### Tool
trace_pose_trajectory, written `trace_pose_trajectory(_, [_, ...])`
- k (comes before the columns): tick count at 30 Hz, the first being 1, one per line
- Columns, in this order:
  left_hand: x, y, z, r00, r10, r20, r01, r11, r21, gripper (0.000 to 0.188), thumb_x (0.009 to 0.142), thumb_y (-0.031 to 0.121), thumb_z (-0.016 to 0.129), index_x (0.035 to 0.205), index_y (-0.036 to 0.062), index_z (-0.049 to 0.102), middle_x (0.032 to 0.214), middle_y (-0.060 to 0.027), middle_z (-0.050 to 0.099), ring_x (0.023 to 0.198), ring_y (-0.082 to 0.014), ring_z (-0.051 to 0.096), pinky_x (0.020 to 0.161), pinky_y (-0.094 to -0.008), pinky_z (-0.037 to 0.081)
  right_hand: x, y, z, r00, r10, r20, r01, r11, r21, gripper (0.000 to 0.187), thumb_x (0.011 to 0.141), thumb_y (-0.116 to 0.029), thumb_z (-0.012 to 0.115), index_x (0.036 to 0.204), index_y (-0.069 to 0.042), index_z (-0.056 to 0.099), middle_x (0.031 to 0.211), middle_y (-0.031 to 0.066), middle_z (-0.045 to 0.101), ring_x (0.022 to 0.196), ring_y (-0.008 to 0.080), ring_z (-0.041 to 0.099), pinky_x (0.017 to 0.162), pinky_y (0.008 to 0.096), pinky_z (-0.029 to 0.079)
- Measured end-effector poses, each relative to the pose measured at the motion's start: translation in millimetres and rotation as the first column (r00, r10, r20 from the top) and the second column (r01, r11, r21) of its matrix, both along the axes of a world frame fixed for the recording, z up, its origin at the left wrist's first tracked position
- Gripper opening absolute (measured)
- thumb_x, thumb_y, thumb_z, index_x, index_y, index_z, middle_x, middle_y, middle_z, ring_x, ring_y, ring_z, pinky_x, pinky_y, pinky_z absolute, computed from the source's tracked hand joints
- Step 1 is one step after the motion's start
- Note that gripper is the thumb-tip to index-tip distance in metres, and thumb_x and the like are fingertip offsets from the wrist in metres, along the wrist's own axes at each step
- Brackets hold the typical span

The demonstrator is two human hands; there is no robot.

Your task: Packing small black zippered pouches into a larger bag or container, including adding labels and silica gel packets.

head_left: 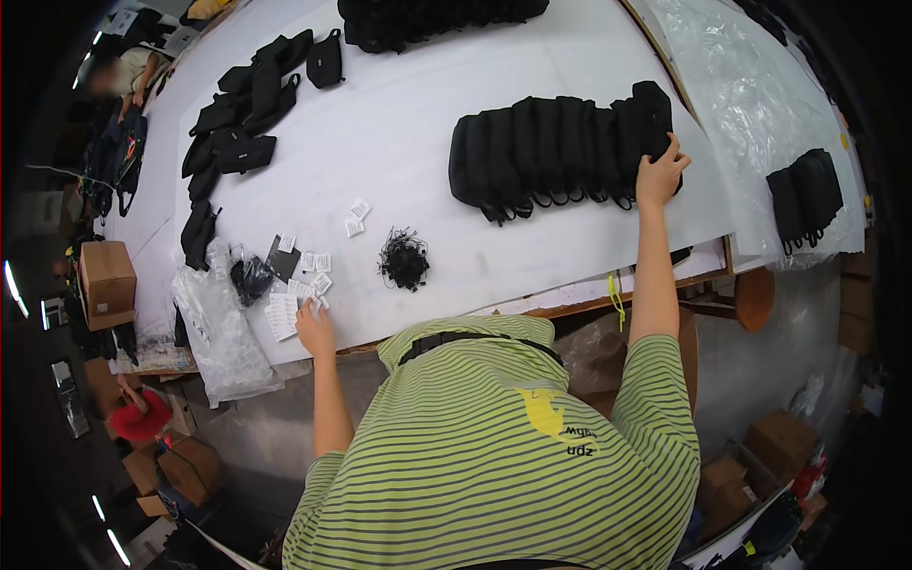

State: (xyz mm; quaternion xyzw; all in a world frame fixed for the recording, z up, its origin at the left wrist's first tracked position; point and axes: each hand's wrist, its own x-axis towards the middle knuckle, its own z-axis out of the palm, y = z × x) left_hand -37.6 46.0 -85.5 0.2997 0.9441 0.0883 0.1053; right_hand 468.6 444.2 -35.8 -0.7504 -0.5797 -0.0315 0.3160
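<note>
A row of black fabric pouches [546, 147] stands packed side by side on the white table, small loops along the near edge. My right hand [662, 178] grips the black pouch [650, 109] at the row's right end. At the near left of the table, my left hand [314, 330] has its fingertips closed on a white label [321, 303] among several white printed labels [282, 316]. Exactly how the fingers hold it is hard to see. A tangled heap of thin black cords [405, 259] lies right of the labels.
Loose black pouches [242, 104] are scattered at far left, and a dark pile [437, 19] sits at the back. Clear plastic bags [223, 328] hang over the near left edge. More black pouches [806, 198] lie on the right table. Another person [138, 76] is at upper left.
</note>
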Motion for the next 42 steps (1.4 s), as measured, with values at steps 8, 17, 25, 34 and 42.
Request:
trace_pose_trajectory(8, [-1.0,-1.9,0.0,0.994,-0.046,-0.101,0.064,0.981,0.184,0.032,0.082,0.025,0.061,0.110,0.0076,0.058,0.103,-0.0168,0.062,0.095,-0.0355,0.058,0.078,-0.0424,0.044,-8.4,18.5,-24.2,0.990,0.085,0.108,-0.035,0.917,-0.397,0.054,0.076,-0.013,0.061,0.125,-0.011,0.040,0.105,0.0241,0.052,0.091,0.0419,0.059,0.080,0.0455,0.049])
trace_pose_trajectory(17, [-17.5,-1.0,-2.5,0.989,0.122,-0.090,-0.088,0.944,0.317,0.016,0.083,0.019,0.059,0.089,0.0044,0.059,0.078,-0.0147,0.064,0.071,-0.0346,0.061,0.062,-0.0402,0.046,-23.9,10.4,17.2,0.931,0.216,0.294,-0.226,0.974,-0.001,0.064,0.070,-0.021,0.068,0.127,-0.015,0.042,0.120,0.0167,0.040,0.111,0.0356,0.043,0.095,0.0453,0.036])
trace_pose_trajectory(25, [64.9,10.8,23.2,0.949,-0.238,-0.208,0.314,0.789,0.528,0.011,0.079,0.007,0.063,0.083,0.0013,0.054,0.076,-0.0125,0.063,0.073,-0.0334,0.060,0.066,-0.0407,0.046,-202.2,-152.8,-16.2,0.454,0.713,-0.534,-0.861,0.506,-0.056,0.010,0.075,-0.013,0.065,0.085,-0.009,0.064,0.079,0.0061,0.056,0.065,0.0177,0.057,0.060,0.0311,0.046])
trace_pose_trajectory(34, [85.4,-3.2,7.1,0.919,0.026,0.392,-0.226,0.853,0.471,0.023,0.085,0.017,0.062,0.090,0.0013,0.046,0.062,-0.0126,0.058,0.053,-0.0155,0.051,0.056,-0.0279,0.040,-286.7,-174.4,-76.2,0.538,0.834,-0.121,-0.800,0.461,-0.383,0.020,0.076,-0.017,0.065,0.089,-0.006,0.055,0.088,0.0099,0.057,0.079,0.0259,0.060,0.065,0.0387,0.048])
trace_pose_trajectory(42, [71.2,3.0,-4.0,0.974,-0.169,-0.151,0.215,0.898,0.384,0.032,0.078,0.014,0.064,0.108,0.0066,0.053,0.097,-0.0122,0.051,0.093,-0.0288,0.049,0.081,-0.0394,0.040,-282.3,-178.0,-77.7,0.430,0.900,0.079,-0.817,0.424,-0.391,0.011,0.067,-0.005,0.062,0.078,-0.005,0.058,0.085,0.0103,0.059,0.077,0.0253,0.061,0.065,0.0364,0.049])
